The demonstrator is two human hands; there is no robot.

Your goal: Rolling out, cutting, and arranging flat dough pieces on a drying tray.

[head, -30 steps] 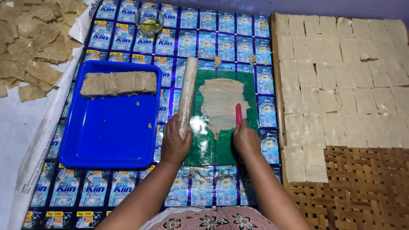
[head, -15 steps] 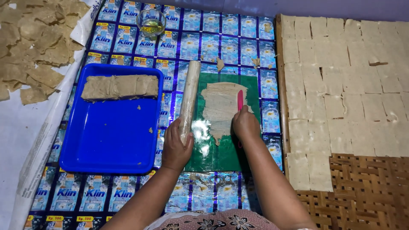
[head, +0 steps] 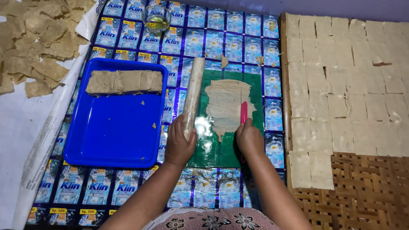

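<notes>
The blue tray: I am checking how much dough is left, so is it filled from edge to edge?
No. The blue tray holds only one dough block along its far edge, with the rest of its floor bare apart from a few crumbs.

Single head view, looking steeply down from above, close over green sheet and hands.

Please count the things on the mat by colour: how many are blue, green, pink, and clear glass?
Blue: 1, tray
Green: 1, sheet
Pink: 1, tool in the right hand
Clear glass: 1, bowl
Total: 4
</notes>
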